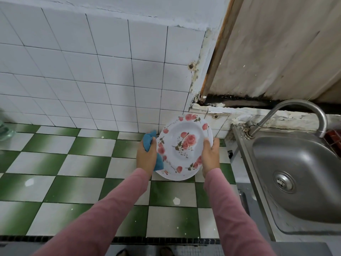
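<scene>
Holding floral plate (181, 145) tilted | hands: right (210, 156) rim, left (146, 156) blue cloth (150, 140)

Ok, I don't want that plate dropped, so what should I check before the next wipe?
1. Grip of the right hand on the rim of the plate: ok.
2. Hold of the left hand on the cloth: ok.
3. The cloth touching the plate's left edge: ok.
4. The plate's back dry: cannot tell.
5. No water running from the tap: ok.
</scene>
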Available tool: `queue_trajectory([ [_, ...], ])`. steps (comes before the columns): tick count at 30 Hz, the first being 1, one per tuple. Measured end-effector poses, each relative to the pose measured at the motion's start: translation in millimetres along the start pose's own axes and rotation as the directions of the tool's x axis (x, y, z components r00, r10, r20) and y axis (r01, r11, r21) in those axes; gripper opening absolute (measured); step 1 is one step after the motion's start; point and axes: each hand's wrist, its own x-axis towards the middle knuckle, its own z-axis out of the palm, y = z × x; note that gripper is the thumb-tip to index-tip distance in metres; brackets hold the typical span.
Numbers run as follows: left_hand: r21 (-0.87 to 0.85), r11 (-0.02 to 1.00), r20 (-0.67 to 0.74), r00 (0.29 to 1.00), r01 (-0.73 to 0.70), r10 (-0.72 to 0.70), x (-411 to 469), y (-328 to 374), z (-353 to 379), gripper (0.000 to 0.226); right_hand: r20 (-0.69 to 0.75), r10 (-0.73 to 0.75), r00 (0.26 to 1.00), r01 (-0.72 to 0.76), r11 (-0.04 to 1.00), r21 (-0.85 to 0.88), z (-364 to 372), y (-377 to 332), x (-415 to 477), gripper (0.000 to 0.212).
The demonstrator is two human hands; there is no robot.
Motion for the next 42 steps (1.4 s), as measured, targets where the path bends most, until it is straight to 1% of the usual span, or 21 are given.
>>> queue_trajectory([
  [4,0.004,0.997,0.024,0.997,-0.072,0.072,-7,3,15,0.034,0.08,0.108,0.991,-0.121,0.976,0.182,13,-9,-6,0.018],
  [6,0.132,0.988,0.137,0.989,-0.075,0.057,-11,-2,23,0.046,0.13,0.138,0.982,-0.17,0.946,0.277,20,-12,-10,0.023],
  [8,0.284,0.943,0.354,0.933,-0.173,0.065,-19,-10,29,0.068,0.167,0.157,0.973,-0.209,0.906,0.367,25,-15,-12,0.033],
  [9,0.328,0.904,0.472,0.876,-0.275,0.096,-23,-13,32,0.075,0.17,0.172,0.97,-0.227,0.887,0.401,27,-16,-11,0.037],
  [11,0.389,0.753,0.642,0.743,-0.53,0.191,-30,-15,42,0.071,0.17,0.233,0.958,-0.284,0.863,0.419,31,-15,-11,0.048],
  [13,0.381,0.643,0.695,0.664,-0.665,0.275,-25,-6,51,0.061,0.214,0.279,0.936,-0.347,0.836,0.425,32,-11,-14,0.074],
  [14,0.406,0.592,0.699,0.654,-0.696,0.29,-20,1,53,0.062,0.252,0.267,0.93,-0.357,0.815,0.457,31,-10,-15,0.08],
  [16,0.5,0.387,0.708,0.623,-0.775,0.332,-3,12,50,0.065,0.352,0.195,0.916,-0.365,0.769,0.525,31,-9,-17,0.081],
  [17,0.54,0.343,0.695,0.637,-0.769,0.334,6,18,46,0.066,0.397,0.165,0.903,-0.376,0.752,0.541,29,-11,-18,0.081],
  [20,0.648,0.301,0.636,0.715,-0.7,0.291,23,24,32,0.065,0.447,0.059,0.893,-0.328,0.766,0.553,22,-18,-13,0.082],
  [22,0.659,0.334,0.638,0.736,-0.674,0.225,14,21,29,0.063,0.437,0.027,0.899,-0.305,0.755,0.58,18,-23,-9,0.079],
  [24,0.575,0.519,0.656,0.735,-0.633,0.17,-10,20,30,0.061,0.395,0.067,0.916,-0.307,0.751,0.585,19,-27,-9,0.078],
  [25,0.506,0.59,0.693,0.704,-0.628,0.155,-24,20,31,0.058,0.354,0.108,0.929,-0.306,0.764,0.568,20,-28,-9,0.078],
  [26,0.457,0.606,0.739,0.657,-0.651,0.149,-37,23,33,0.056,0.325,0.157,0.933,-0.322,0.77,0.551,22,-28,-10,0.08],
  [28,0.395,0.574,0.787,0.587,-0.717,0.19,-48,30,39,0.052,0.316,0.184,0.931,-0.337,0.768,0.545,24,-27,-14,0.085],
  [30,0.396,0.595,0.723,0.636,-0.7,0.268,-36,38,44,0.055,0.365,0.136,0.921,-0.331,0.765,0.552,28,-26,-19,0.084],
  [34,0.509,0.501,0.631,0.699,-0.7,0.336,0,38,37,0.058,0.476,0.094,0.874,-0.379,0.746,0.548,26,-31,-26,0.078],
  [38,0.634,0.51,0.583,0.792,-0.582,0.179,5,25,31,0.06,0.468,0.106,0.877,-0.381,0.747,0.545,23,-41,-28,0.07],
  [39,0.659,0.465,0.589,0.79,-0.591,0.17,0,18,32,0.062,0.456,0.112,0.883,-0.381,0.74,0.555,24,-40,-27,0.07],
  [40,0.64,0.478,0.606,0.777,-0.602,0.168,-7,14,33,0.063,0.432,0.119,0.894,-0.372,0.735,0.567,26,-40,-27,0.072],
  [42,0.524,0.579,0.684,0.714,-0.625,0.151,-25,13,35,0.062,0.38,0.154,0.912,-0.36,0.745,0.562,30,-40,-29,0.079],
])
